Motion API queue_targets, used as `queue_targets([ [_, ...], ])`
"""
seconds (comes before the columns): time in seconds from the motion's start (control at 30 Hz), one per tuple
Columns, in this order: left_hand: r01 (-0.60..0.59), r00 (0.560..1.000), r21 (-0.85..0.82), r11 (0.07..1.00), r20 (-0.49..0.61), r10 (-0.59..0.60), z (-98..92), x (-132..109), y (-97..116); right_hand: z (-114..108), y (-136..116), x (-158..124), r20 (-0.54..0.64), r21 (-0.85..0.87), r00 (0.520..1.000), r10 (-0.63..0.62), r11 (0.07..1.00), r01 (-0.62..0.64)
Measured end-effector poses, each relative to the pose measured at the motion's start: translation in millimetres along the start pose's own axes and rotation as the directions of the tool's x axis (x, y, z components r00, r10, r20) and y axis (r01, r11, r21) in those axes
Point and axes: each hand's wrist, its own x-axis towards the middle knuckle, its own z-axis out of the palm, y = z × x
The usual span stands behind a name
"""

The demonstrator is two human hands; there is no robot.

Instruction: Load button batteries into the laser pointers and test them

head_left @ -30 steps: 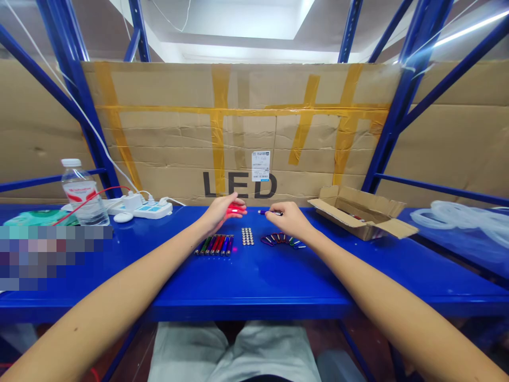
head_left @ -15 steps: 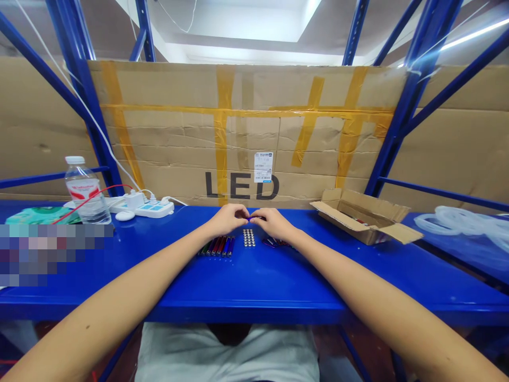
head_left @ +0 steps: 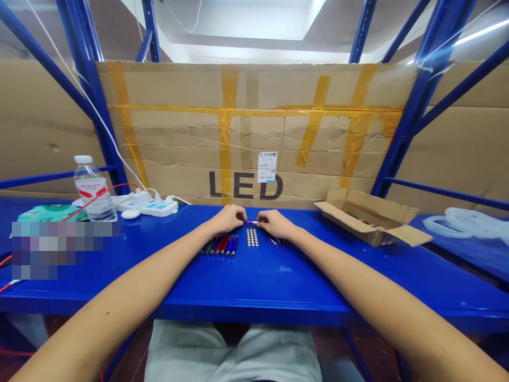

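Observation:
Between my hands a slim purple metal tube (head_left: pixel 250 222) with a silvery middle lies level, just above the small round silver button cells (head_left: pixel 252 237) set out in rows. My left hand (head_left: pixel 229 218) pinches its left end, and the fingertips of my right hand (head_left: pixel 272 222) close on its right end. Below my left hand, several finished-looking metal tubes (head_left: pixel 220 245) in green, red, blue and purple lie side by side, partly hidden by the wrist. More dark and purple tube parts (head_left: pixel 274 242) sit under my right wrist, mostly covered.
An open cardboard box (head_left: pixel 366 217) stands at the right, beside coiled clear tubing (head_left: pixel 465 223). To the left are a water bottle (head_left: pixel 94 191), a white power strip (head_left: pixel 159 207) and a green packet (head_left: pixel 51 213). A large taped carton (head_left: pixel 183 143) walls off the blue table's back (head_left: pixel 246 286).
My hands have drawn slightly apart, and more of the purple tube shows between them. The view has shifted a little to the left.

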Motion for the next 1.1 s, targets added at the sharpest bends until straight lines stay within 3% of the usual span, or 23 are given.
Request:
queue_targets([
  [0.3, -0.010, 0.997, 0.063, 0.998, 0.074, 0.005, -0.3, -0.3, 2.2, 1.7, -3.0, -5.3, 0.009, -0.127, 1.000, -0.009, 0.992, 0.010],
  [0.63, -0.050, 0.998, 0.003, 0.999, 0.027, 0.050, 2.5, -2.7, -2.6, 3.1, -4.3, -10.3, -0.012, -0.179, 0.999, -0.045, 0.983, 0.042],
  [1.1, 0.004, 1.000, -0.106, 0.994, 0.009, -0.003, 7.8, -1.4, -6.5, 4.4, -4.9, -9.7, -0.007, -0.203, 0.999, -0.053, 0.978, 0.050],
])
